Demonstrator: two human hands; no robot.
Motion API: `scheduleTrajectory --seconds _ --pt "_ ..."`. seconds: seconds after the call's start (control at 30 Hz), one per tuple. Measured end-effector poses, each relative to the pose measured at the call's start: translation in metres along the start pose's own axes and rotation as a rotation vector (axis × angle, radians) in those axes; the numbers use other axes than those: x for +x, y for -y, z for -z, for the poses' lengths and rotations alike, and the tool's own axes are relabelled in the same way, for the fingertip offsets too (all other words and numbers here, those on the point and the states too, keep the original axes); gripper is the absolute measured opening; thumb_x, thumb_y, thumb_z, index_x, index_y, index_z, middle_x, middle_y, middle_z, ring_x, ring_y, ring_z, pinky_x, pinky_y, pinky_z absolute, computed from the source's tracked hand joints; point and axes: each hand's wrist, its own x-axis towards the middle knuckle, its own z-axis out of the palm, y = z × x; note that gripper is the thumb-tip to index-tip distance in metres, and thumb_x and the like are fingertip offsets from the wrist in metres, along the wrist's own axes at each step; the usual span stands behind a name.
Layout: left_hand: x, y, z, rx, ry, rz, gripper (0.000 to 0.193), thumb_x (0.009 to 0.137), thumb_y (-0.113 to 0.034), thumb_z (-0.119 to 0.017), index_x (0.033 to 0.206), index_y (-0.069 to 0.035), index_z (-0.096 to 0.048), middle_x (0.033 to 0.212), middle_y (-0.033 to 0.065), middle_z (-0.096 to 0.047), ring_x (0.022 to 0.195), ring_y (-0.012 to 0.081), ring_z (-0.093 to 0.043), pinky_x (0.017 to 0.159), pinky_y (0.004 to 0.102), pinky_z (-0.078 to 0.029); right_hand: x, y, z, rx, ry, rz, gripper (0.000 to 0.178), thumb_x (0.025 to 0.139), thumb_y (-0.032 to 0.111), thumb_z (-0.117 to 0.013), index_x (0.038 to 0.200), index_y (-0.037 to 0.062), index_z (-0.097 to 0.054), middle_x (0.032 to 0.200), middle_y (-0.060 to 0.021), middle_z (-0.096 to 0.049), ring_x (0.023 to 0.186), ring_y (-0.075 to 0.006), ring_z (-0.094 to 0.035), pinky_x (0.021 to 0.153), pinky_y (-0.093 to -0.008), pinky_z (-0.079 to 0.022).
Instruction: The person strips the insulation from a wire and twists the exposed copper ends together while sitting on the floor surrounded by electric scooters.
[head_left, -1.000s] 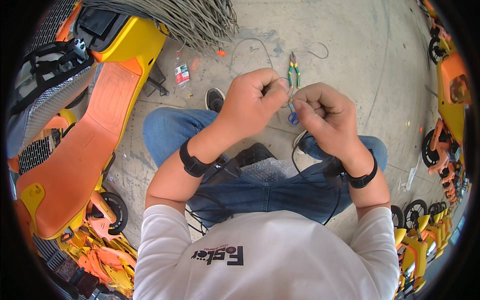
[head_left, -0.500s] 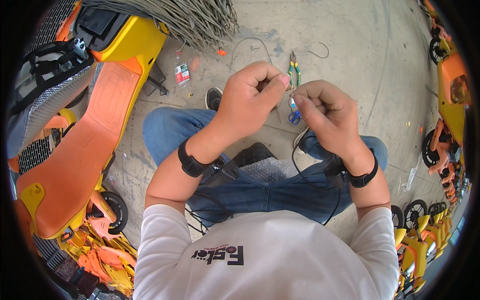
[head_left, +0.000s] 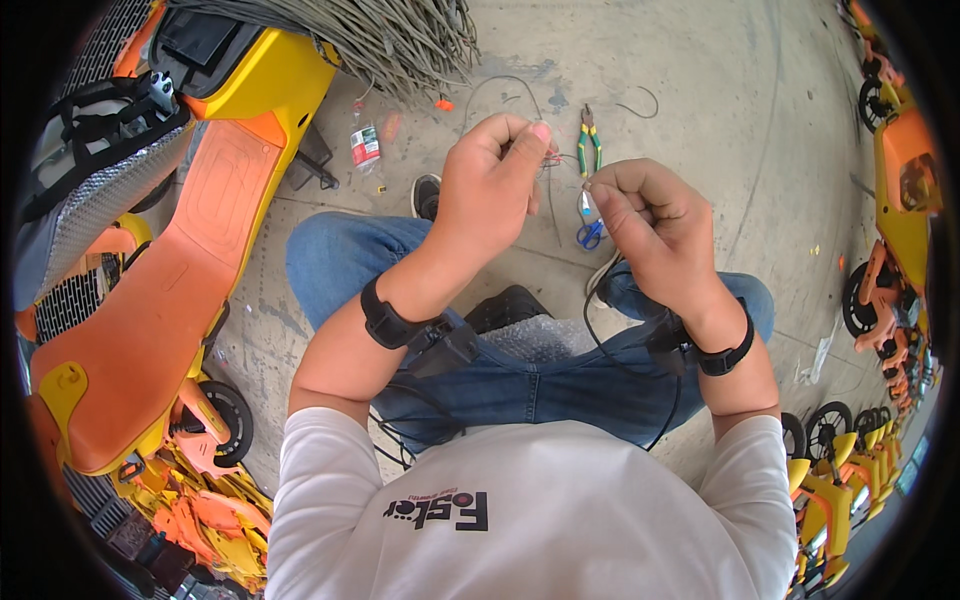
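My left hand (head_left: 488, 188) is closed in a pinch, raised above the floor between my knees. Thin wire strands (head_left: 552, 159), some reddish, stick out at its fingertips. My right hand (head_left: 660, 225) is beside it with thumb and forefinger pressed together; whatever lies in that pinch is too small to make out. A gap separates the two hands. Just beyond them, pliers (head_left: 588, 140) with green and yellow handles lie on the floor. Blue-handled scissors (head_left: 590, 234) lie below the pliers, partly hidden near my right hand.
A large bundle of grey cables (head_left: 400, 40) lies at the far left. Nearby are a clear bottle (head_left: 364, 140) with a red and white label and a loose cable piece (head_left: 640, 103). An orange and yellow scooter body (head_left: 190, 240) stands at my left; more scooters (head_left: 905, 170) line the right.
My left hand has moved left and slightly away from my right hand, widening the gap. Reddish wire strands now show at its fingertips. My right hand has barely moved.
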Motion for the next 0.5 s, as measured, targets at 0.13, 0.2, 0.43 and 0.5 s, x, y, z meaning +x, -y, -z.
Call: scheduleTrajectory --seconds 0.13,0.2,0.43,0.5 --pt "0.006 0.01 -0.001 -0.139 -0.006 0.038 0.026 0.098 -0.025 -0.054 0.087 -0.002 -0.057 0.061 -0.0011 -0.045 0.052 0.0073 -0.042 0.05 0.0257 -0.042 -0.001 0.002 0.0 -0.015 -0.001 -0.014 0.007 0.089 0.001 -0.06 0.094 -0.0001 -0.064 0.065 0.0052 -0.052 0.057 -0.0017 -0.04 0.052 -0.0194 -0.036" --pt "0.009 0.016 0.0 -0.207 -0.009 0.022 0.025 0.098 -0.025 -0.054 0.088 -0.002 -0.056 0.062 -0.0014 -0.044 0.054 0.0075 -0.041 0.052 0.0273 -0.044 -0.002 0.004 0.001 -0.021 0.005 -0.015 0.007 0.089 0.001 -0.06 0.094 -0.0001 -0.064 0.065 0.0052 -0.052 0.058 -0.0017 -0.04 0.052 -0.0193 -0.036" --pt "0.013 0.014 0.001 -0.266 -0.04 0.056 0.021 0.097 -0.023 -0.055 0.089 -0.003 -0.054 0.062 -0.003 -0.041 0.053 0.0062 -0.038 0.056 0.0302 -0.047 -0.003 0.008 0.005 0.072 -0.01 -0.069 0.007 0.089 0.001 -0.061 0.093 0.0002 -0.065 0.07 0.005 -0.053 0.06 -0.0015 -0.042 0.055 -0.0184 -0.036" --pt "0.015 0.016 0.002 -0.249 -0.046 0.063 0.021 0.097 -0.023 -0.055 0.09 -0.003 -0.054 0.062 -0.0031 -0.041 0.053 0.0063 -0.037 0.056 0.0301 -0.047 -0.003 0.01 0.006 0.088 -0.014 -0.085 0.007 0.089 0.002 -0.06 0.093 0.0002 -0.065 0.07 0.005 -0.054 0.061 -0.0015 -0.042 0.055 -0.0182 -0.036"
